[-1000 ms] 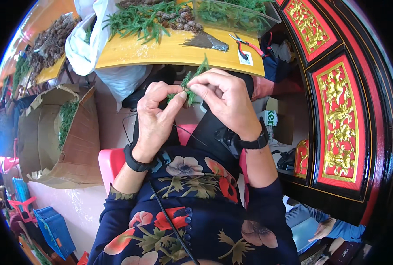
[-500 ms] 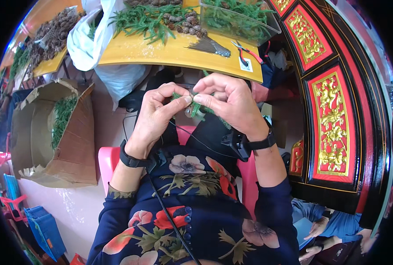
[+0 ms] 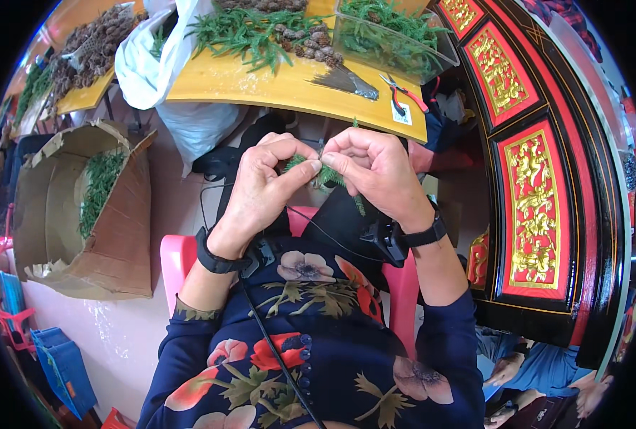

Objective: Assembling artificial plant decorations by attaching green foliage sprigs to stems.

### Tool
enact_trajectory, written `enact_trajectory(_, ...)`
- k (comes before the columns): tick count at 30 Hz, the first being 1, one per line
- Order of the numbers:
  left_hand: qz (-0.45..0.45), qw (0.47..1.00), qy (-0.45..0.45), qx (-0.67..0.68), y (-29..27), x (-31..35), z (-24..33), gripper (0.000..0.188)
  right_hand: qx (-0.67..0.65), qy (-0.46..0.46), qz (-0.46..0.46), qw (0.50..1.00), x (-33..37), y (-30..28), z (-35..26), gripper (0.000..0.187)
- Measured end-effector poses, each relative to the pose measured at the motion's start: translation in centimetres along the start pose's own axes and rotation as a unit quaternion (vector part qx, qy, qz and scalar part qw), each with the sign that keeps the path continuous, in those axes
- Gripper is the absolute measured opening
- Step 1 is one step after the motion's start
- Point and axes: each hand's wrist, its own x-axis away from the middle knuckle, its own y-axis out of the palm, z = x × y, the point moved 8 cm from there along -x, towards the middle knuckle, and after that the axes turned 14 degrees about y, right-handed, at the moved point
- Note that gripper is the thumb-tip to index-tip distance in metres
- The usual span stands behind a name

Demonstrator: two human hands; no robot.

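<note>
From my far seat I am watching both hands meeting above the lap, just short of the yellow table (image 3: 221, 84). The left hand (image 3: 264, 182) is pinching narrowly, thumb against forefinger, at the base of a green sprig (image 3: 330, 177). The right hand (image 3: 381, 177) is making a matching narrow pinch just beside it, and a frond is hanging down below its fingers. The fingertips are covering the join, so I am only guessing that both pinches are bearing on the same stem.

For good work here, I am wanting the left pinch firm and steady as an anchor, with the right fingertips doing the small turning close to it, without crushing the needles.

As for edges, the table's near rim is curving right ahead of the knuckles, with the pliers (image 3: 395, 87) and a fan of thin wires (image 3: 350, 82) lying near it. The carved panel (image 3: 536, 214) is standing off to the right, the cardboard box (image 3: 118, 236) to the left, both well apart from the hands. I am judging the space over the lap roomiest, while minding the cord (image 3: 274, 346) running down the shirt.
</note>
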Motion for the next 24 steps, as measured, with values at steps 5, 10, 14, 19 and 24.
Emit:
enact_trajectory(5, -0.014, 1.0, 0.003, -0.01, 0.0, -0.2, 0.2, 0.01, 0.016, -0.008, 0.005, 1.0, 0.2, -0.1, -0.2, 0.01)
enact_trajectory(10, -0.029, 0.995, -0.05, 0.087, 0.7, 0.1, -0.9, 0.008, 0.111, -0.082, 0.044, 0.989, 1.1, -0.5, -1.6, 0.004)
enact_trajectory(14, -0.037, 0.95, -0.154, 0.269, 2.0, 0.9, -2.7, 0.007, 0.211, -0.263, 0.085, 0.937, 2.3, -0.5, -3.6, 0.004)
enact_trajectory(19, -0.067, 0.919, -0.175, 0.346, 2.5, 1.1, -2.6, 0.01, 0.322, -0.407, 0.055, 0.853, 3.3, 0.3, -6.1, 0.006)
enact_trajectory(24, -0.063, 0.985, -0.078, 0.143, 1.1, 0.5, -2.6, 0.009, 0.372, -0.297, 0.065, 0.877, 1.2, 1.0, -4.9, 0.008)
